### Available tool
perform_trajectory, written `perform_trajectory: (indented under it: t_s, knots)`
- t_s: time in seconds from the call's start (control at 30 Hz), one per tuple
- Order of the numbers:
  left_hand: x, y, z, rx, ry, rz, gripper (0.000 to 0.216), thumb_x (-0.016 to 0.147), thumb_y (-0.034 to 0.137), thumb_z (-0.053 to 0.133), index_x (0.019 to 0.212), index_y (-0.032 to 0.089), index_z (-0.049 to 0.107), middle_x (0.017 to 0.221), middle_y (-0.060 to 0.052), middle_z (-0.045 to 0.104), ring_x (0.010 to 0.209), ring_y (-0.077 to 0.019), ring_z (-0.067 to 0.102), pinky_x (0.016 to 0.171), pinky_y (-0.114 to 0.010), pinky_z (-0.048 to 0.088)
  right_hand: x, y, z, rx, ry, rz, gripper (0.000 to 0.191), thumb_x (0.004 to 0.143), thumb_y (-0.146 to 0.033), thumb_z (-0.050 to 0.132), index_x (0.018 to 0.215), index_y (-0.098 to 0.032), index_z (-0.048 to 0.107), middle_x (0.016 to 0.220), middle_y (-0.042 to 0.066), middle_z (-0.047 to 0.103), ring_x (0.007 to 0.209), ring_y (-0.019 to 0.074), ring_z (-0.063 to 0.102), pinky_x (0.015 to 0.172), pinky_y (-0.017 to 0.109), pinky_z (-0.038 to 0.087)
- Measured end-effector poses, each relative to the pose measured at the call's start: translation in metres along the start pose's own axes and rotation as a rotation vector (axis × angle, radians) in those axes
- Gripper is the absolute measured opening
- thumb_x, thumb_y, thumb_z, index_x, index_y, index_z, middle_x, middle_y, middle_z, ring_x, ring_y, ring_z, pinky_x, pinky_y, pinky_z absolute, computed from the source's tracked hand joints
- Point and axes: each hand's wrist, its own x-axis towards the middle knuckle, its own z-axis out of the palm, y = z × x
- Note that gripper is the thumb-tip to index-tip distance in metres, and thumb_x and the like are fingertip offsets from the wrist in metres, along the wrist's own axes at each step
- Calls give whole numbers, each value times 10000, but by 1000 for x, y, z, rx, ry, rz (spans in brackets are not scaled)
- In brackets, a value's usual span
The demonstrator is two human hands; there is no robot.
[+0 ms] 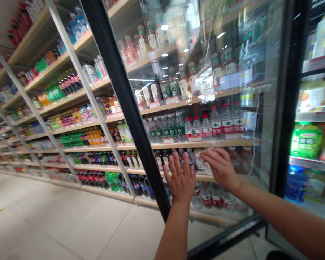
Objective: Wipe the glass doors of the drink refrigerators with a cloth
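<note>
- At your far left, the open shelving (93, 148) carries rows of packaged drinks and recedes into the distance above the tiled floor (56, 216).
- Next, the slanted black frame (130, 115) borders the glass door (262, 108), through which you see more stocked shelves overlaid with reflections.
- Behind the glass, green-labelled bottles (170, 126) stand upright, above and slightly left of your left hand.
- Your left hand (181, 178) is open, palm toward the glass, fingers extended upward and spread, just inside the frame.
- The crumpled pale cloth (200, 159) is at the glass, right of your left hand and under your right fingertips.
- Your right hand (220, 168) grips this cloth with bent fingers, below the red-capped bottles (227, 121) behind the glass.
- At your far right, the cooler shelf (314, 164) supports a green jug (305, 141); a blue bottle (296, 182) stands below.
</note>
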Motion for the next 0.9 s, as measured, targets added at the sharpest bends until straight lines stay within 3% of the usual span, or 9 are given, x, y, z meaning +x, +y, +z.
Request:
perform_trajectory:
  t_s: [0.1, 0.27, 0.33, 0.43, 0.5, 0.57, 0.67, 0.73, 0.9]
  knots:
    - [1, 0, -1, 21, -1, 9, 706, 953, 335, 604, 1558, 192, 270, 1604, -168, 231, 1524, -292, 120, 1235, -567, 124, -12, 2, -2, 23, -83, -36, 421, 954, -101, 511, 1324, -269, 624, 1220, 30, 690, 1152, 222, 536, 1013, 392, 506]
    - [0, 0, 1, 26, -15, -1, 710, 947, 337, 612, 1558, 196, 279, 1587, -175, 281, 1520, -299, 140, 1229, -585, 147, 1, 24, -12, -94, 145, 135, 380, 954, -126, 525, 1285, -260, 654, 1212, 60, 689, 1146, 241, 535, 1028, 439, 483]
    - [0, 0, 1, 34, -18, 0, 706, 952, 343, 603, 1559, 198, 273, 1587, -175, 283, 1520, -297, 144, 1229, -585, 149, -15, 18, -9, -68, 78, 104, 382, 958, -123, 512, 1292, -250, 649, 1211, 62, 689, 1156, 235, 531, 1029, 427, 484]
    - [1, 0, 0, 43, -12, 5, 701, 962, 346, 586, 1563, 193, 259, 1591, -179, 270, 1520, -296, 143, 1227, -582, 158, -50, -1, -1, 60, -145, -104, 355, 987, -128, 457, 1275, -203, 650, 1182, 52, 700, 1150, 212, 531, 1002, 366, 502]
    - [1, 0, -1, 44, -12, 9, 703, 960, 344, 588, 1562, 189, 261, 1587, -184, 276, 1518, -300, 149, 1226, -588, 159, -58, -6, 2, 116, -225, -209, 351, 999, -135, 436, 1280, -182, 642, 1177, 47, 702, 1131, 203, 536, 990, 346, 508]
    - [1, 0, -1, 43, -9, 8, 709, 955, 341, 598, 1562, 189, 265, 1583, -188, 287, 1517, -304, 154, 1222, -597, 166, -45, 0, 0, 88, -170, -171, 372, 988, -123, 455, 1311, -198, 624, 1184, 49, 697, 1130, 208, 532, 999, 361, 503]
    - [1, 1, 0, 45, -8, 5, 712, 951, 337, 602, 1561, 187, 267, 1585, -187, 280, 1518, -305, 147, 1222, -598, 166, -13, 12, -3, -15, 43, 11, 435, 953, -93, 513, 1347, -252, 607, 1206, 59, 686, 1143, 233, 521, 1012, 406, 494]
    - [1, 1, 0, 50, -12, 6, 704, 952, 338, 599, 1558, 185, 277, 1588, -185, 275, 1519, -306, 143, 1224, -592, 160, -6, 13, -3, -37, 114, 74, 453, 943, -87, 534, 1353, -266, 605, 1210, 63, 682, 1137, 241, 519, 1004, 418, 496]
    - [1, 0, 1, 40, -9, 9, 694, 958, 338, 591, 1559, 189, 277, 1580, -188, 301, 1517, -304, 159, 1221, -598, 167, -18, 1, 3, 75, -89, -74, 417, 950, -86, 513, 1330, -225, 616, 1204, 52, 689, 1132, 224, 513, 995, 388, 504]
